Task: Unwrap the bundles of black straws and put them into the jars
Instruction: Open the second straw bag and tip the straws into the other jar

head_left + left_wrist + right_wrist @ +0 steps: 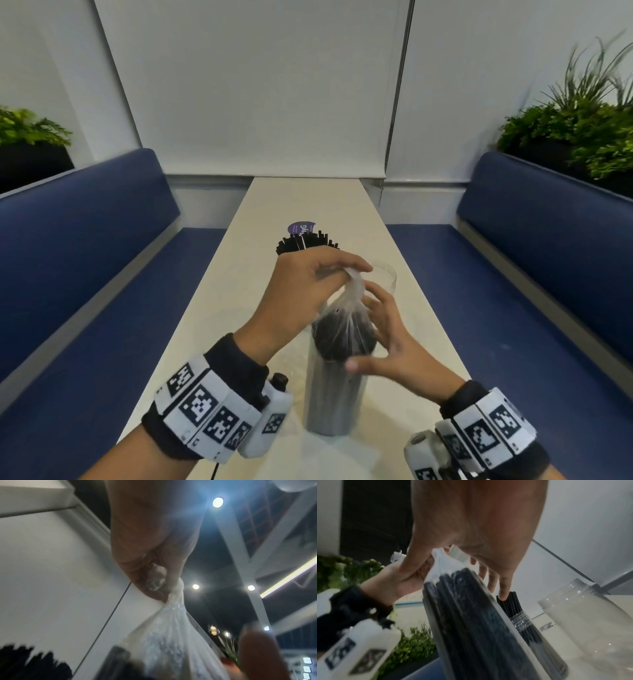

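While the left hand (301,287) pinches the gathered plastic wrap (352,291) atop the upright straw bundle (334,383), the right hand (394,342) cups it, fingers (375,293) spread; behind the bundle stands an empty jar (387,274).

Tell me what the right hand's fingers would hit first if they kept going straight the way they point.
Probably the empty clear jar: the right hand points up the table toward it, just past the wrapped straw bundle. Depth is uncertain.
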Demonstrator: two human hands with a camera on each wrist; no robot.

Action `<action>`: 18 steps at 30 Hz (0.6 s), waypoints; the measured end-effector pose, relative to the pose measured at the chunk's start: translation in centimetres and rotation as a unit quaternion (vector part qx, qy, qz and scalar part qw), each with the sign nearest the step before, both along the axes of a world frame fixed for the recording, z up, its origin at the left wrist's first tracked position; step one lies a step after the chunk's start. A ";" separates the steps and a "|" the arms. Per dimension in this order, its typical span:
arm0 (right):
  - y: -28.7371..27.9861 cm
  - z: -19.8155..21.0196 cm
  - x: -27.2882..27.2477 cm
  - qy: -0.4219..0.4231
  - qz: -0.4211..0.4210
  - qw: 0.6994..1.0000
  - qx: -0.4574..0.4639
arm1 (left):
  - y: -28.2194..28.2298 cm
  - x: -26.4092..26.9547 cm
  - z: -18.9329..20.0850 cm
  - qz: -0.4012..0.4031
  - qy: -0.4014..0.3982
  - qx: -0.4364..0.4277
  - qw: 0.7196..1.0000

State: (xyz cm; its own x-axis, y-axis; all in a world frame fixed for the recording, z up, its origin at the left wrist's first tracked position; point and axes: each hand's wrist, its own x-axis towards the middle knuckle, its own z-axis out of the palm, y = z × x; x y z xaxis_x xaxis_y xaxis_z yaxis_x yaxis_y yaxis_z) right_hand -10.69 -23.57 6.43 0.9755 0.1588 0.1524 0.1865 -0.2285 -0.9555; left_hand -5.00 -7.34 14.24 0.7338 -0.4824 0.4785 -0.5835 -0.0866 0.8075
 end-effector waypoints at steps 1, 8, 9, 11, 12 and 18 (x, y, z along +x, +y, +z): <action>0.4 -0.3 -0.1 0.008 0.006 1.000 -0.003 | -0.2 -0.2 -0.1 -0.016 0.026 -0.022 0.999; 1.2 -1.1 -0.3 -0.051 -0.128 0.990 0.028 | 1.8 0.9 -4.8 -0.040 0.155 -0.134 0.978; 1.1 -1.2 -0.3 -0.059 -0.141 0.988 0.037 | 2.2 0.8 -5.9 -0.060 0.171 -0.100 0.978; 1.4 -1.6 -0.3 -0.067 -0.148 0.986 0.031 | 2.2 0.2 -8.2 -0.097 0.201 -0.019 0.975; 1.5 -1.9 -0.2 -0.065 -0.140 0.988 0.026 | 2.0 -0.1 -9.2 -0.112 0.218 0.006 0.969; 1.1 -4.5 0.0 -0.017 -0.120 0.989 0.085 | 0.4 -0.8 -12.7 -0.103 0.251 0.025 0.962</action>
